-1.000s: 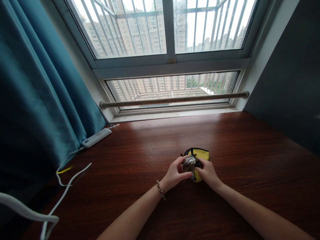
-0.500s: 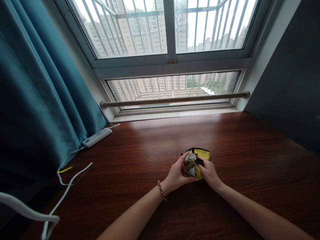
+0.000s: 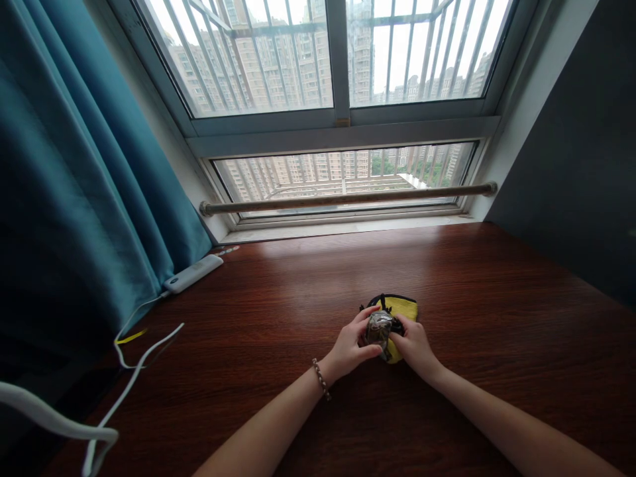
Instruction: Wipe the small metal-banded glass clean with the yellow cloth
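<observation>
A small yellow pouch [image 3: 403, 307] with black trim lies on the dark wooden table [image 3: 278, 311], just beyond my hands. My left hand [image 3: 350, 348], with a bead bracelet at the wrist, grips a small shiny crinkled packet [image 3: 377, 327] from the left. My right hand [image 3: 416, 346] holds the same packet from the right, against the pouch's near edge. Part of the pouch is hidden behind my fingers and the packet.
A white power strip [image 3: 193, 273] lies at the table's back left, with white cables [image 3: 134, 371] trailing toward the near left edge. A teal curtain [image 3: 74, 199] hangs on the left. A window with a metal rail [image 3: 348, 197] runs along the far side; a dark wall [image 3: 576, 152] stands on the right.
The packet has been turned a little between my fingers, from tilted to more upright against the pouch. Both hands stay in nearly the same place.
</observation>
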`<state>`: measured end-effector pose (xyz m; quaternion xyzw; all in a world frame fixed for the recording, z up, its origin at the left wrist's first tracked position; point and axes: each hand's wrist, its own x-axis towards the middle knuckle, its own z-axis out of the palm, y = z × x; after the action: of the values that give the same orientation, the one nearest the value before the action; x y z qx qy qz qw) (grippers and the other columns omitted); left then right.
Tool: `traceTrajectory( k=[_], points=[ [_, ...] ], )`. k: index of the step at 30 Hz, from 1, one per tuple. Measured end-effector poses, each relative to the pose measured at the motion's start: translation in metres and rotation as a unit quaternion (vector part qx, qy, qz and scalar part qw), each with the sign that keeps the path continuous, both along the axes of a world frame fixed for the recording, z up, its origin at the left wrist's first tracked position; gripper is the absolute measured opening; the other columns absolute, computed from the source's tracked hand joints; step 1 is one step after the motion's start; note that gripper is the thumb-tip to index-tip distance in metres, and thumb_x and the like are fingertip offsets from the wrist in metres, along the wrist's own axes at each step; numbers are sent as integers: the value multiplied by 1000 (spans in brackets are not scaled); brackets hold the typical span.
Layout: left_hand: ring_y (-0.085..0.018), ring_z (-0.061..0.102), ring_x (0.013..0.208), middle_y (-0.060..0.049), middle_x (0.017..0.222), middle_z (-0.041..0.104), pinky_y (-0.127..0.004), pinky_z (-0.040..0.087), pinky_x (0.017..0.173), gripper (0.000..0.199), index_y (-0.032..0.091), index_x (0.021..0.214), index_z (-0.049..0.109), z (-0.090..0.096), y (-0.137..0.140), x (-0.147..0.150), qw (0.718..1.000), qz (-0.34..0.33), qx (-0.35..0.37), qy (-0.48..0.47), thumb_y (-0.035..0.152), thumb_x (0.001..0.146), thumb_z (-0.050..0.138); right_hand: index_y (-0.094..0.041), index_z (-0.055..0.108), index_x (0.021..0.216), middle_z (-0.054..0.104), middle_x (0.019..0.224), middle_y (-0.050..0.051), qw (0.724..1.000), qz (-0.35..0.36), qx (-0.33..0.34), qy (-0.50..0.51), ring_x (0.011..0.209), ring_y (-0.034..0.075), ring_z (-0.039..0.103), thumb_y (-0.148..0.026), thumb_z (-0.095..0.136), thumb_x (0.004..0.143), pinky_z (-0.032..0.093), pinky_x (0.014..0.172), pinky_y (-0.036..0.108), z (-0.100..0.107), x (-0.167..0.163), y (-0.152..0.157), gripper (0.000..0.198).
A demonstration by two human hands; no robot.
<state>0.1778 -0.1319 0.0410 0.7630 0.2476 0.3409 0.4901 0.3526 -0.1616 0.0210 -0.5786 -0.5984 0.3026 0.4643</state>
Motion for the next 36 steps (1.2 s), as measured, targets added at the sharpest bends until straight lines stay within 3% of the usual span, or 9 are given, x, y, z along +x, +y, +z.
traceTrajectory(
  k=[2, 4, 8, 15, 19, 22, 26, 30, 36],
  points=[
    [-29, 38, 125, -10, 137, 39, -39, 28, 107, 84, 19, 132, 42, -1, -2, 1, 1000, 9, 4, 3, 44, 59, 75, -16, 58, 67, 61, 63, 3, 1000, -3, -1, 8, 60, 21, 55, -28, 54, 73, 38, 55, 27, -1, 1, 2, 14],
    [-28, 50, 112, -12, 131, 45, -39, 41, 97, 107, 21, 140, 24, -1, -5, 3, 999, 21, -31, 19, 39, 51, 81, -16, 60, 71, 65, 70, 5, 1000, -1, -3, 20, 64, 22, 57, -31, 51, 76, 41, 58, 28, -3, 2, 3, 19],
    [-17, 61, 76, -11, 116, 56, -28, 51, 65, 102, 25, 141, 19, 0, -10, 7, 993, 20, -118, 16, 33, 58, 78, -14, 63, 77, 67, 77, 7, 999, 3, -12, 36, 68, 23, 59, -34, 49, 79, 44, 61, 28, -7, 5, 5, 25],
    [-22, 62, 89, -12, 118, 56, -33, 52, 76, 96, 23, 138, 28, 1, -6, 5, 980, -24, -193, -39, 27, 57, 79, -14, 64, 77, 66, 71, 5, 1000, 1, -13, 14, 63, 23, 58, -30, 54, 75, 42, 58, 28, -5, 4, 3, 19],
    [-28, 46, 118, -11, 138, 38, -35, 42, 95, 57, 18, 117, 57, 3, -3, 1, 989, -30, -131, -64, 31, 64, 74, -15, 61, 70, 63, 64, 4, 1000, 2, -6, -9, 60, 22, 56, -26, 59, 70, 38, 54, 27, -2, 2, 0, 11],
    [-29, 39, 124, -11, 139, 37, -38, 36, 101, 43, 16, 109, 62, 1, 0, -1, 991, -32, -115, -63, 42, 75, 62, -15, 60, 68, 61, 62, 3, 1000, 6, 0, -14, 59, 21, 55, -28, 61, 71, 37, 53, 26, -1, 1, -1, 13],
    [-30, 37, 126, -11, 141, 35, -39, 30, 105, 59, 16, 120, 55, -2, 0, 0, 998, -14, -52, -17, 49, 72, 63, -15, 61, 70, 62, 64, 2, 1000, 13, 6, 1, 60, 21, 56, -28, 58, 75, 39, 55, 26, -3, 2, 0, 14],
    [-28, 39, 125, -11, 138, 39, -39, 29, 107, 102, 20, 138, 28, -1, -5, 3, 999, 9, -30, 8, 35, 53, 80, -16, 64, 75, 66, 73, 4, 999, 21, 3, 36, 70, 23, 60, -33, 57, 78, 45, 62, 28, -5, 4, 3, 19],
    [-26, 48, 117, -12, 133, 44, -37, 40, 99, 100, 21, 139, 21, 1, -9, 8, 993, -8, -103, -54, 25, 58, 79, -16, 62, 69, 65, 69, 5, 997, 24, -6, 77, 75, 26, 62, -42, 54, 81, 48, 67, 30, -7, 5, 5, 30]
  ],
)
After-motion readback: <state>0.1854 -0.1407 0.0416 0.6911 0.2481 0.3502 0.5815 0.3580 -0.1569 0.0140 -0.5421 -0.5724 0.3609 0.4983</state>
